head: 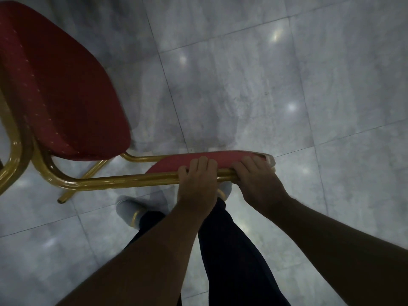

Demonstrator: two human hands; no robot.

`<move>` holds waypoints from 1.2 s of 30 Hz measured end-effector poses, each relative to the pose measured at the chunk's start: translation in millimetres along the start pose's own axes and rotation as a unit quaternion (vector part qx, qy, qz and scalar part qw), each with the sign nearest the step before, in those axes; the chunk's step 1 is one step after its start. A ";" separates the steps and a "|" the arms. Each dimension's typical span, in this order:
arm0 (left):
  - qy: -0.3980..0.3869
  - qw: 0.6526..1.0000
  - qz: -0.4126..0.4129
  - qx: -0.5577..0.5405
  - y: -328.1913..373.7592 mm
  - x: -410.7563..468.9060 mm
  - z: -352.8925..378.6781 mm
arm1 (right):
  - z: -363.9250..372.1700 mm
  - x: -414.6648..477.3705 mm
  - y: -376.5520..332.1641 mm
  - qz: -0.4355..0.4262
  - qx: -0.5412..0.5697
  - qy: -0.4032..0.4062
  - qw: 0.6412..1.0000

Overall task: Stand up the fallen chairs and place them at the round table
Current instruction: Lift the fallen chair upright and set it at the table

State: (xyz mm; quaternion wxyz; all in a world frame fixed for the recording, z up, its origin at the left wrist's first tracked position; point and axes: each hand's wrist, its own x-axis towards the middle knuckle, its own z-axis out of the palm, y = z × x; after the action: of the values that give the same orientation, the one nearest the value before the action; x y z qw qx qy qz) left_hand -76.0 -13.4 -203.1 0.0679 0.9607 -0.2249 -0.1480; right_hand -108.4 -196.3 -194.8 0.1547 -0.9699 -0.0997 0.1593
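A chair [61, 102] with red dotted upholstery and a gold metal frame fills the left and middle of the head view. Its seat is at the upper left and its red backrest [198, 159] lies edge-on in the middle. My left hand [196, 184] grips the backrest's top edge and gold tube. My right hand [256, 175] grips the same edge just to the right, near the backrest's corner. One gold leg tip [60, 200] is at the floor on the lower left. The round table is out of view.
Grey marble floor tiles [287, 96] with light reflections spread all around. My legs in dark trousers [231, 250] and pale shoes [130, 209] stand directly under the backrest, close to the chair frame.
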 end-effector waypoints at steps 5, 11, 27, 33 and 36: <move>0.042 0.998 0.013 -0.046 -19.5 -14.7 -56.0 | -49.2 -6.8 -24.7 -0.014 0.059 0.053 0.997; 0.031 0.996 0.010 -0.081 -47.2 -46.4 -132.9 | -115.4 -21.9 -64.8 -0.004 0.162 0.034 0.986; 0.137 0.967 0.122 -0.180 -109.8 -160.1 -289.9 | -243.2 -38.8 -276.0 -0.088 0.086 0.126 0.984; 0.189 0.937 0.081 -0.281 -164.7 -230.4 -334.9 | -281.5 -45.9 -362.8 -0.162 0.038 0.145 0.975; 0.218 0.928 0.045 -0.299 -186.6 -255.7 -350.6 | -297.3 -52.9 -376.9 -0.142 0.050 0.174 0.973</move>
State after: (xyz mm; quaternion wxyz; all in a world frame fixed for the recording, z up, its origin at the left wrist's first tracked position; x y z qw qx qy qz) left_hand -107.4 290.6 157.1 0.4058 0.8934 -0.1924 0.0079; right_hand -110.9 62.5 213.0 0.2387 -0.9498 -0.1998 -0.0306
